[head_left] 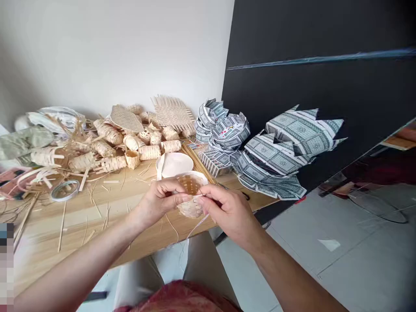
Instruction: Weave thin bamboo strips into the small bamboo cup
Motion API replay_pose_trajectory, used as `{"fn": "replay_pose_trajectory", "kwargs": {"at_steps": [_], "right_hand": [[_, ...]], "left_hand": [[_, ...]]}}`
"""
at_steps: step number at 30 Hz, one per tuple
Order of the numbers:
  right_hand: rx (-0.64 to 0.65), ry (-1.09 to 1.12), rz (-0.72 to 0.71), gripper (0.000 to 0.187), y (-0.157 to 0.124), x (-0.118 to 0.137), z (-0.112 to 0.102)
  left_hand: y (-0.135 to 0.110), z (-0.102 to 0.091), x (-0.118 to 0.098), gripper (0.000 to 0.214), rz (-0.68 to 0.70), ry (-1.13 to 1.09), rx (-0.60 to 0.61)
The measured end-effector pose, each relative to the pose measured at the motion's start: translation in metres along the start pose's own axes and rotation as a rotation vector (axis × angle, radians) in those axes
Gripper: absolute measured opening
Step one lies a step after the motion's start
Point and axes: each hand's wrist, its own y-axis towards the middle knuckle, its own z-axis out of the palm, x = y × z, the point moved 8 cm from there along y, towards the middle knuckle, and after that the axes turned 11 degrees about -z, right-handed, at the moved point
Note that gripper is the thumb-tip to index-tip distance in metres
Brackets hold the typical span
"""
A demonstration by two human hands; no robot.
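Observation:
A small woven basket [191, 210] is held between my two hands at the table's front edge, its opening tilted up and away from me. My left hand [165, 197] pinches the near rim on its left side, thumb on the outside. On the right side of the same rim, my right hand [224, 208] has thumb and forefinger pinched together at a thin strand, partly hidden by the fingers. A thin pale strip [199, 224] hangs below the basket towards my lap. Just behind the basket lies a round whitish lid-like disc [177, 164].
Several small woven pieces [110, 130] are heaped at the back left, beside a roll of tape [65, 190]. Cut strips litter the wooden table [130, 225]. Structures of folded patterned cards [276, 156] stand at the right, against a dark panel [292, 34].

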Motion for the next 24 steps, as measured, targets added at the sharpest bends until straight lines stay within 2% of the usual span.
{"fn": "replay_pose_trajectory", "kwargs": {"at_steps": [3, 8, 17, 19, 21, 24], "right_hand": [[-0.032, -0.017, 0.003, 0.012, 0.001, 0.002, -0.002], [-0.068, 0.001, 0.023, 0.012, -0.001, 0.002, -0.003], [-0.094, 0.020, -0.030, 0.009, -0.004, 0.008, -0.003], [-0.101, 0.059, -0.064, 0.012, -0.008, 0.010, -0.013], [-0.145, 0.040, -0.153, 0.018, -0.013, 0.019, -0.033], [-0.164, -0.135, -0.358, 0.020, -0.016, 0.043, -0.062]], "left_hand": [[0.000, -0.002, -0.001, 0.028, 0.055, 0.073, -0.047], [-0.005, -0.003, -0.011, 0.007, 0.185, 0.221, -0.106], [-0.016, 0.001, -0.023, 0.011, 0.365, 0.435, -0.112], [-0.023, 0.001, -0.029, 0.012, 0.472, 0.557, -0.135], [-0.034, 0.002, -0.036, 0.014, 0.608, 0.756, -0.183], [-0.049, 0.005, -0.040, 0.018, 0.772, 1.023, -0.247]]}}
